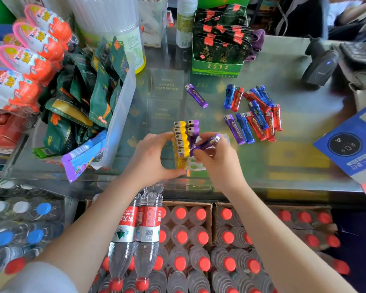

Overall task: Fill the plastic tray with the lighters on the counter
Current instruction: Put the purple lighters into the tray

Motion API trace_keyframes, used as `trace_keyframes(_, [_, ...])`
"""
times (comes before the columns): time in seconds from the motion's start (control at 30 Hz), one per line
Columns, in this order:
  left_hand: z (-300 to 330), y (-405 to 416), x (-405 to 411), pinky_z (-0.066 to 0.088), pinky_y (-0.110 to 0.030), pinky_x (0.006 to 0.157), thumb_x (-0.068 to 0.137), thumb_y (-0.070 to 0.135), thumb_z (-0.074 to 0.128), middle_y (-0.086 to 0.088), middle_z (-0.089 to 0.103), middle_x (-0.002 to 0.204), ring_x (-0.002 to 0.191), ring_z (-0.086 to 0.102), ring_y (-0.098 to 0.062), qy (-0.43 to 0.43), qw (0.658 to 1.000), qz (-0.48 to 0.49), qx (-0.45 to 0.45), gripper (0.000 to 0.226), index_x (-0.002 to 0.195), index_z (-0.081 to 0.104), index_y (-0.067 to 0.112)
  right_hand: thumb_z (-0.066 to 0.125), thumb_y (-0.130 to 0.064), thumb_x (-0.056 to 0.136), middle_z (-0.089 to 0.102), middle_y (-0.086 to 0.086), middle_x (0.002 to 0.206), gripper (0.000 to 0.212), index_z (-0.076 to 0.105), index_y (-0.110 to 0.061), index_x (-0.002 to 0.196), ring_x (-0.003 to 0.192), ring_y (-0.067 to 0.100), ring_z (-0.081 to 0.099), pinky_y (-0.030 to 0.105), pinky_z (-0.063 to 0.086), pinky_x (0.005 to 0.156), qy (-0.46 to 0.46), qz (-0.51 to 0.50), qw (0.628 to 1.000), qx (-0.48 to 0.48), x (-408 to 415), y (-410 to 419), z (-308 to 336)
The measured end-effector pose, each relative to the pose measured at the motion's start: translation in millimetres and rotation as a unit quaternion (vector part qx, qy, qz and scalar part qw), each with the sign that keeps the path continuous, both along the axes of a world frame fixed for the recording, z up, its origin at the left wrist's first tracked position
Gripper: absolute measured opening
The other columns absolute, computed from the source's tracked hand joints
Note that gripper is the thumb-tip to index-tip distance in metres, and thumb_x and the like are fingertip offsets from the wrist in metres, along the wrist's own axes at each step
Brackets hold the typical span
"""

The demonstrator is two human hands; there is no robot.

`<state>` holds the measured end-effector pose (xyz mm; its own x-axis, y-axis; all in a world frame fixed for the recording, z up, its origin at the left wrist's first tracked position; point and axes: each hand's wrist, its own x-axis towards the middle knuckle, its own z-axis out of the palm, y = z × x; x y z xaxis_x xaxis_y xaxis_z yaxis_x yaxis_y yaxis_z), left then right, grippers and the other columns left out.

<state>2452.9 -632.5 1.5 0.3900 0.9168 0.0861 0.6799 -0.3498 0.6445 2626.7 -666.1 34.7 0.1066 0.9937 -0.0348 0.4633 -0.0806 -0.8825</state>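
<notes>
A clear plastic tray [195, 166] stands on the glass counter near its front edge. Several yellow lighters [180, 137] fill one row in it, and two purple lighters [193, 129] stand beside them. My left hand [151, 157] grips the tray's left side. My right hand [217, 159] holds a purple lighter [207, 142] tilted over the tray, just right of the purple row. Further right on the counter lies a loose heap of blue, red and purple lighters [255, 115]. One purple lighter [196, 95] lies alone behind the tray.
A clear bin of green snack packets [87, 98] stands at the left, a green tea box [218, 49] at the back, a barcode scanner [319, 66] at the back right, a blue payment stand [351, 149] at the right. Water bottles [188, 240] sit below the counter.
</notes>
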Motion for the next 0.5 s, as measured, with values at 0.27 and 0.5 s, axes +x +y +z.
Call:
trace_keyframes(0.27, [3,-2,1,0.040,-0.036,0.090,0.053,0.061,0.070,0.013,0.058,0.113,0.108,0.049,-0.015,0.007,1.000,0.007,-0.002,0.073,0.117,0.054,0.029,0.059,-0.005,0.082,0.060,0.017,0.089,0.010,0.055,-0.001,0.090,0.078,0.034,0.056,0.032,0.035,0.061,-0.176,0.008,0.979,0.105,-12,2,-13])
trace_keyframes(0.5, [0,-2,1,0.041,-0.041,0.091,0.056,0.060,0.071,0.014,0.059,0.114,0.108,0.048,-0.014,0.011,1.000,0.011,-0.004,0.069,0.116,0.053,0.031,0.064,-0.013,0.079,0.063,0.014,0.088,0.028,0.058,-0.005,0.105,0.084,0.033,0.056,0.033,0.039,0.063,-0.235,0.005,0.959,0.158,-9,2,-21])
